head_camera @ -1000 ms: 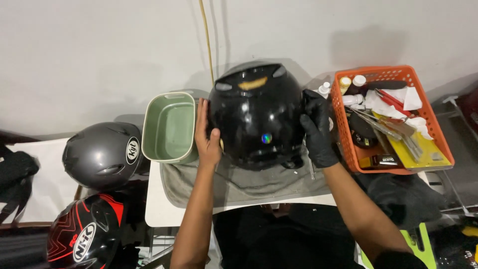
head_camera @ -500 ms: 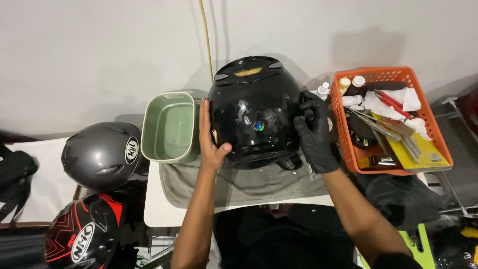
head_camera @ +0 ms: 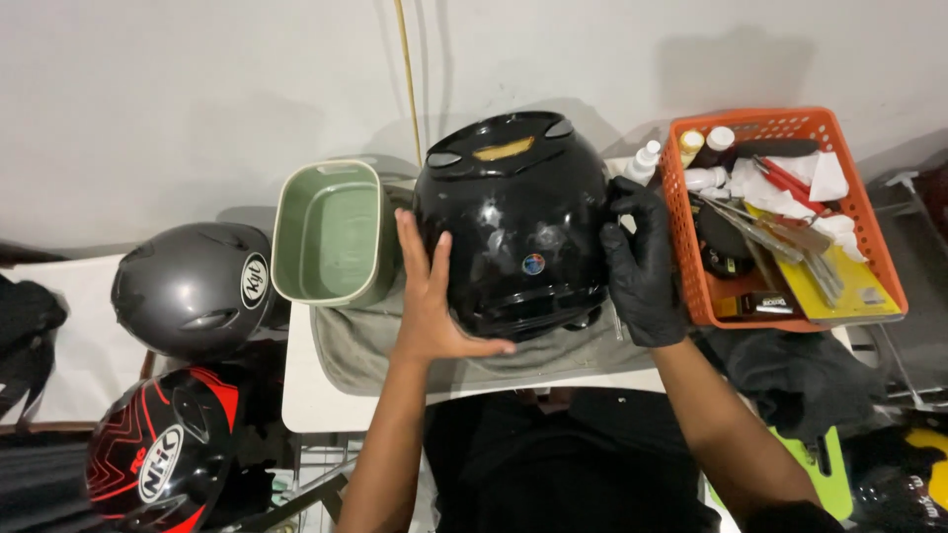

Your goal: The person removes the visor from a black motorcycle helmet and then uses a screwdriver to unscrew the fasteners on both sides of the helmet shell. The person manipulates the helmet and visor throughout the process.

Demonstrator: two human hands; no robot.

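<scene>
Hands gripped a black helmet (head_camera: 513, 222) at frame centre: bare left hand (head_camera: 427, 301) spread flat against its side, gloved right hand (head_camera: 644, 262) cupped opposite. It rested on a grey cloth (head_camera: 365, 345) over the tabletop (head_camera: 306, 395), between a green tub (head_camera: 331, 232) and an orange basket (head_camera: 780, 212).

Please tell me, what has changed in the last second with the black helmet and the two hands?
The left hand slid from the side of the black helmet down under its lower edge, thumb now along the bottom. The gloved right hand shifted slightly on the other side, keeping its grip. The helmet stayed on the grey cloth; green tub and orange basket unchanged.
</scene>
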